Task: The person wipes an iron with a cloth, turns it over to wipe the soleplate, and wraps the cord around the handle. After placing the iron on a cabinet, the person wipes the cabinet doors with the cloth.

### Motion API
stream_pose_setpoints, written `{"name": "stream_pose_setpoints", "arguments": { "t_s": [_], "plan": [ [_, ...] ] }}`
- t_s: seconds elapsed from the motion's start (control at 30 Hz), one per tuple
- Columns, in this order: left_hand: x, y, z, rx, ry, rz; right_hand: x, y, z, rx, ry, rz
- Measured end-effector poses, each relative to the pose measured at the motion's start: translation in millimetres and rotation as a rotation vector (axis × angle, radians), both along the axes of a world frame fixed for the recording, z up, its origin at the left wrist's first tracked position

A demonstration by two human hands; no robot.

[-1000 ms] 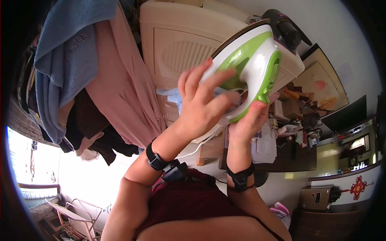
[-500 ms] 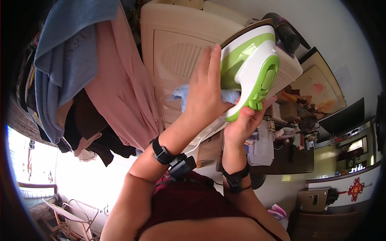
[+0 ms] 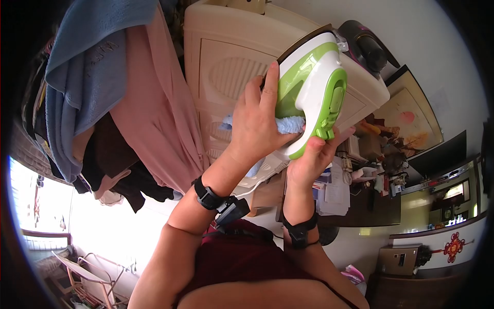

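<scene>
A white and green clothes iron is held up in front of me, its dark soleplate edge turned to the upper left. My right hand grips the heel end of its handle, the thumb on the green part. My left hand is against the iron's left side, fingers bent at the soleplate edge. A light blue cloth is tucked between the thumb and forefinger of this hand, and more of it shows behind the palm. A white cord runs down from the iron's heel.
A cream drawer cabinet stands behind the iron, with a dark appliance on top. On the left hang a pink garment and a blue towel. Papers lie on a dark desk to the right.
The iron has shifted slightly left. My left hand's fingers, straighter and blurred before, are now bent at the soleplate edge, and more blue cloth shows beside the thumb.
</scene>
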State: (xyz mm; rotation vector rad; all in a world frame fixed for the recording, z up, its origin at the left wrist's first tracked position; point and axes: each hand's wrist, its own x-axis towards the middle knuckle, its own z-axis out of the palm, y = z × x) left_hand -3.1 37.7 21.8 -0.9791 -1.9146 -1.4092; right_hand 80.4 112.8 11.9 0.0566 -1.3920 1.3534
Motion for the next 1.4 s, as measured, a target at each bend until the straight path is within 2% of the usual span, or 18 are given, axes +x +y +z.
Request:
{"name": "stream_pose_setpoints", "arguments": {
  "t_s": [0.17, 0.3, 0.4, 0.5, 0.53, 0.67, 0.77, 0.97, 1.0, 1.1, 1.23, 1.4],
  "plan": [
    [-2.4, -5.5, -0.1, -0.003, 0.015, 0.004, -6.7, 14.3, 2.9, 0.189, -0.008, -0.108],
    [-12.1, -6.0, -3.5, 0.106, 0.031, -0.100, -3.6, 12.3, 5.0, 0.191, -0.026, -0.152],
    [-22.0, -11.4, -8.8, 0.101, 0.022, -0.156, -1.2, 12.1, 5.1, 0.093, -0.014, -0.133],
    [-37.4, -8.7, -26.1, 0.447, -0.376, -0.322, -0.7, 16.0, 3.1, -0.046, 0.034, -0.047],
    [-42.3, -10.1, -29.8, 0.476, -0.372, -0.282, 0.0, 17.0, 3.4, -0.051, 0.037, -0.035],
    [-34.6, -29.7, -27.7, 0.321, -0.380, -0.089, -0.3, 20.6, -0.7, -0.026, 0.013, -0.098],
    [-31.3, -32.9, -32.6, 0.374, -0.412, -0.176, 2.1, 19.7, 4.0, -0.055, 0.002, -0.047],
    [-6.2, -36.9, -25.5, 0.281, -0.356, -0.351, 0.6, 21.1, 4.4, -0.059, 0.010, -0.075],
    [-5.0, -36.0, -21.8, 0.266, -0.223, -0.262, 2.8, 22.7, 3.7, -0.065, -0.017, -0.042],
    [-10.9, -28.5, -42.0, 0.207, -0.140, -0.220, 9.5, 22.7, 4.3, -0.085, -0.060, -0.014],
    [10.2, -24.0, -81.7, 0.201, -0.316, -0.314, 8.2, 22.5, 11.2, -0.112, -0.001, -0.070],
    [34.6, -30.7, -71.7, 0.215, -0.125, -0.363, 12.2, 22.8, 19.9, -0.085, 0.010, -0.082]
  ]
}}
